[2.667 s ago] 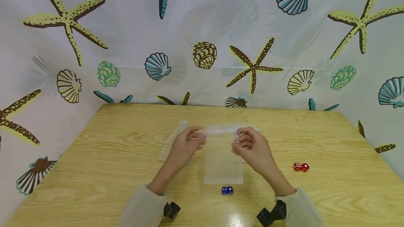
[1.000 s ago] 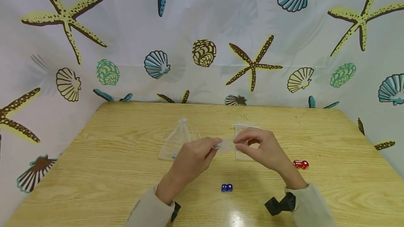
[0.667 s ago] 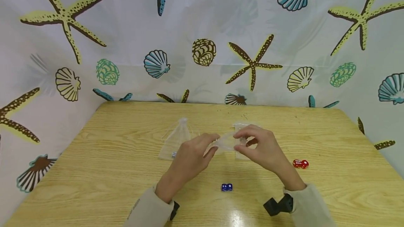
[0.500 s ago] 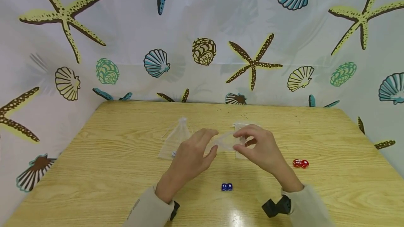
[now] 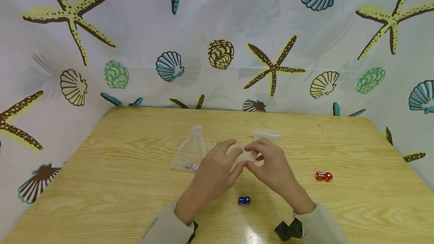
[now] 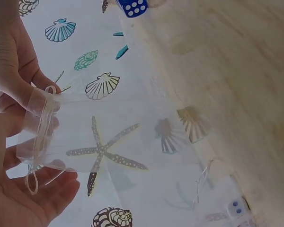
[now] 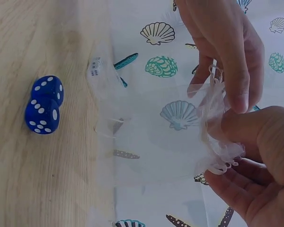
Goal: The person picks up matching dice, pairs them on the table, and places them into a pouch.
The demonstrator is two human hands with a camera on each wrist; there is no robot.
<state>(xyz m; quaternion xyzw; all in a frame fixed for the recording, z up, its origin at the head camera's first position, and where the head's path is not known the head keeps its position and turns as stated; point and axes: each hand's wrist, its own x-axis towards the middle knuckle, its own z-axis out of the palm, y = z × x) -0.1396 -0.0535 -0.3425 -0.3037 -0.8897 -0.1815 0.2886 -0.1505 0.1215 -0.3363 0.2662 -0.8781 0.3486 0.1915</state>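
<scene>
A sheer white drawstring pouch [image 5: 242, 157] hangs between my hands above the table, its mouth gathered towards me. My right hand [image 5: 271, 165] grips the mouth, with thumb and fingers on either side of the cloth in the right wrist view. Fingers of my left hand [image 5: 213, 170] curve round the mouth's other side, the thumbs almost meeting; part of their contact is hidden. Thin cord loops stick out at both ends of the mouth. Two blue dice [image 5: 244, 200] lie side by side on the table below my hands.
Left of my hands lies another sheer pouch [image 5: 192, 148] with white dice [image 5: 188, 165] in it. A third pouch [image 5: 266, 135] lies behind my right hand. Red dice [image 5: 323, 176] sit farther right. A printed cloth [image 5: 217, 18] rises behind the wooden table [image 5: 125, 183].
The pouch was lifted from lying stretched between both hands and turned. My left fingers loosened from it, spread, then moved right to its mouth, while my right hand moved slightly left.
</scene>
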